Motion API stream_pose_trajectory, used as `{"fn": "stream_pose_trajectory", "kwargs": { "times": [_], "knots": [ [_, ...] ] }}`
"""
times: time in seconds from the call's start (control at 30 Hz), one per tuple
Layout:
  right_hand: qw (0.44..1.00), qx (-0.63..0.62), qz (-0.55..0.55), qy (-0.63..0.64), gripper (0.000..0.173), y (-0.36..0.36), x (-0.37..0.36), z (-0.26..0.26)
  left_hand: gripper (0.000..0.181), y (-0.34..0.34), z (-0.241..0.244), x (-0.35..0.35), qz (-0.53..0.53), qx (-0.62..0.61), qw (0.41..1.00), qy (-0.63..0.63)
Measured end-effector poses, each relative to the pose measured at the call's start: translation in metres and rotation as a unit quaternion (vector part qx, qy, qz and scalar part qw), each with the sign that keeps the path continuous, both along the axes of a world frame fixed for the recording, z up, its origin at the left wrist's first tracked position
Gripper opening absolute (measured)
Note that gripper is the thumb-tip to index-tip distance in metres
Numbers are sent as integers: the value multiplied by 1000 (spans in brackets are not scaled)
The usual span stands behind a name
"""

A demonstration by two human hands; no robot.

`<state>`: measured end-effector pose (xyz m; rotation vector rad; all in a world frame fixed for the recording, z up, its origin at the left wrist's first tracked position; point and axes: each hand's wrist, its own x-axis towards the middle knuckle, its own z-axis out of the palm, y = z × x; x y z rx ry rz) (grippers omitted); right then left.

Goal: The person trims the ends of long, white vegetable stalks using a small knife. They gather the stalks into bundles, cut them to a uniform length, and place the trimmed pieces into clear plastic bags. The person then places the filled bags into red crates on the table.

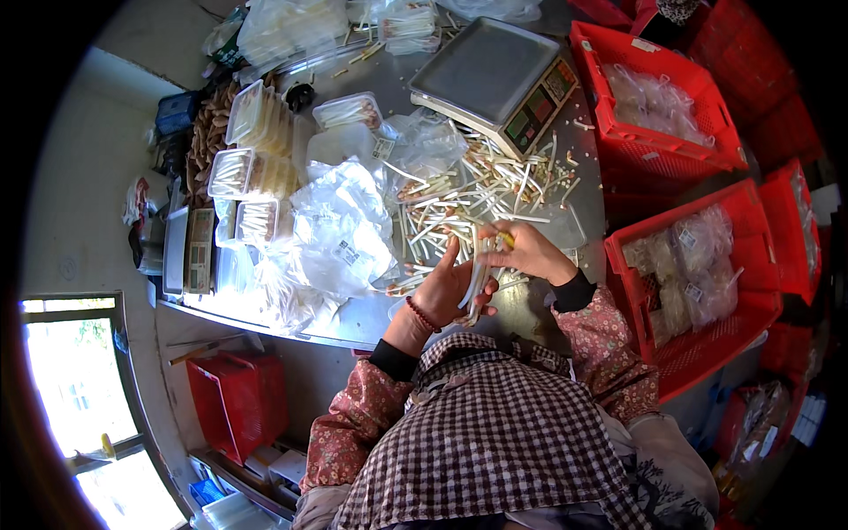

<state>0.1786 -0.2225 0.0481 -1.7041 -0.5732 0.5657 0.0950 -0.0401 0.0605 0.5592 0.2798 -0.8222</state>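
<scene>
My left hand (445, 289), with a dark red bead bracelet at its wrist, holds a small upright bunch of white vegetable stalks (474, 281) with brownish ends. From the right, my right hand (533, 255) grips the same bunch near its top. A small yellow object (507, 239) sticks out between its fingers; most of it is hidden. Just beyond both hands spreads a loose pile of stalks (437, 228) on the metal table (371, 326). A clear plastic tray (563, 226) lies to the right of the pile.
Clear plastic bags (344, 232) and stacked filled tubs (255, 172) occupy the left side. At the back stands a digital scale (487, 69). Red crates (695, 371) with bagged goods border the table's right edge. A second scale (199, 252) stands far left.
</scene>
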Motion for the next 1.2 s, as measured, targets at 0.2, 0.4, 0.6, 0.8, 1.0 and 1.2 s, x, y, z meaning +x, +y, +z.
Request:
{"fn": "stream_pose_trajectory", "kwargs": {
  "times": [0.2, 0.4, 0.6, 0.8, 1.0, 1.2],
  "knots": [
    [998, 22, -52, -36, 21, 1, -6, -1, 87, 4, 0, -1, 1, -41, 999, 27],
    [955, 36, -249, -156, 21, 0, 3, -5, 86, 3, 0, -2, -5, -76, 997, -1],
    [921, -62, -316, -220, 29, -13, 27, -9, 77, 5, 0, -3, -15, -23, 997, -79],
    [992, 10, -39, -117, 21, 4, 7, 11, 64, -4, 5, -3, -24, -45, 999, 13],
    [999, 41, -1, 26, 21, -6, 4, 18, 66, -2, -2, -7, -24, -76, 996, 41],
    [990, 76, -20, 120, 24, -14, 6, 15, 56, -3, 6, -12, -17, -14, 1000, -22]
  ]
}}
